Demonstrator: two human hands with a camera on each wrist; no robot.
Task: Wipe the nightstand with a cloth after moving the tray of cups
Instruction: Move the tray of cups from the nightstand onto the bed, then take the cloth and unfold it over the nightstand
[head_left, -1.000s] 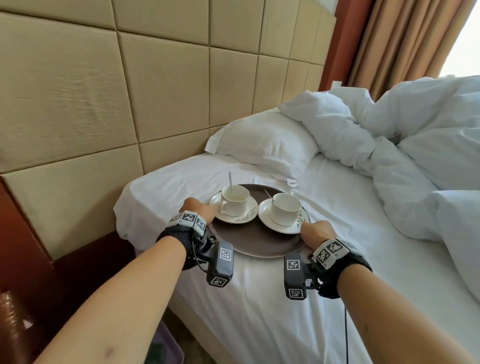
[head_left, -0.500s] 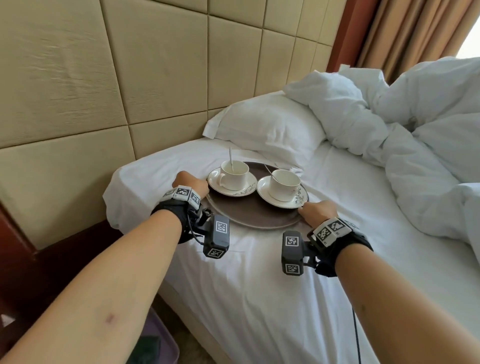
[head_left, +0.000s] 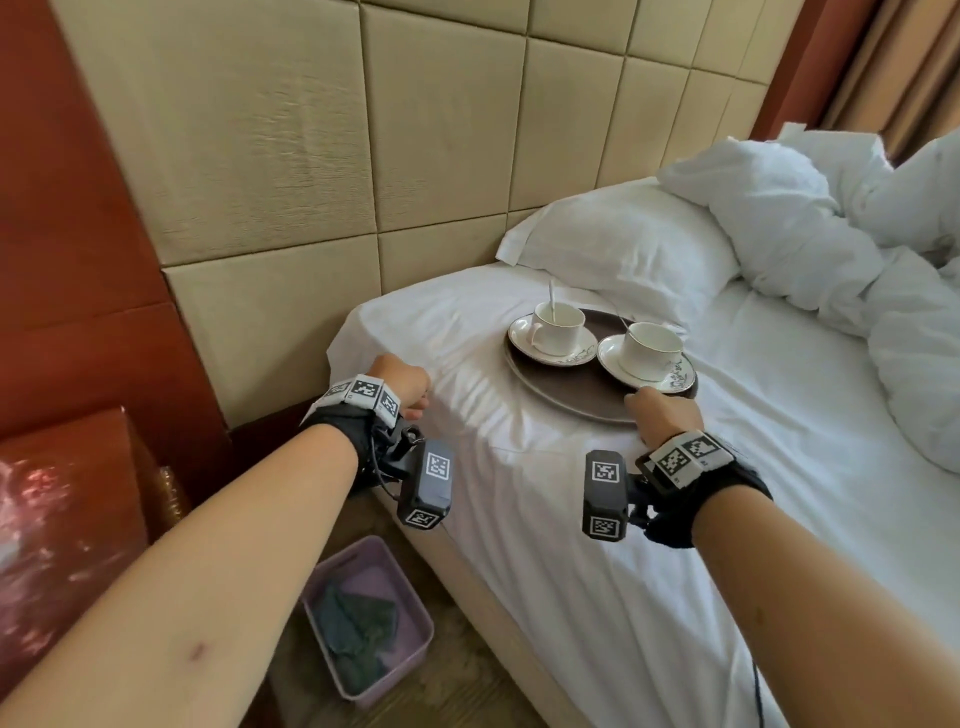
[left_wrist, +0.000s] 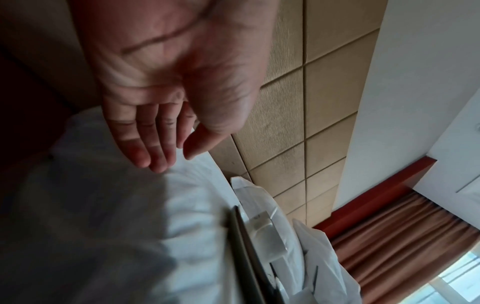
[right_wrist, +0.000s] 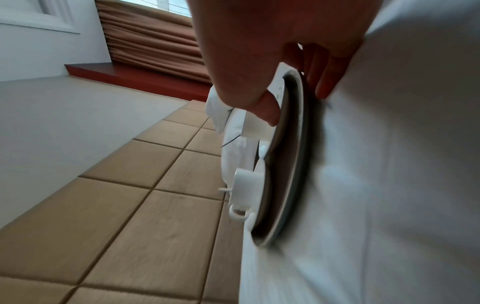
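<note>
The tray (head_left: 566, 397) is a round, shallow, dark brown dish with a thin paler rim, and it lies flat on the white sheet of the bed (head_left: 597, 545), near the pillow (head_left: 618, 249). On it stand two white glossy cups on white saucers with a fine dark pattern. The left cup (head_left: 557, 328), at about 11 o'clock on the tray, has a white spoon (head_left: 552, 296) standing in it. The right cup (head_left: 652, 351) sits at about 2 o'clock, and its saucer reaches over the tray edge.

The right hand (head_left: 664, 415) is at the 5 o'clock edge of the tray. In the right wrist view its thumb (right_wrist: 262, 107) lies on the upper side of the rim and the fingers (right_wrist: 326, 82) go under it, so its grip pinches the tray. The left hand (head_left: 402, 384) is off the tray, at 9 o'clock from it, above the corner of the bed. In the left wrist view its palm is open with relaxed, nearly straight fingers (left_wrist: 145, 144), so this grip holds nothing.

The sheet is smooth cotton with soft folds. The wall behind is covered with padded beige square panels (head_left: 291, 130) of a fine woven texture. A shiny reddish wooden nightstand (head_left: 67, 519) is at 8 o'clock from the tray, and below on the floor a pale purple plastic bin (head_left: 415, 654) contains a dark crumpled cloth (head_left: 358, 629).

Half a second ago the left hand was holding the tray rim; now it has let go and moved away to the left, while the right hand stays on the rim.
</note>
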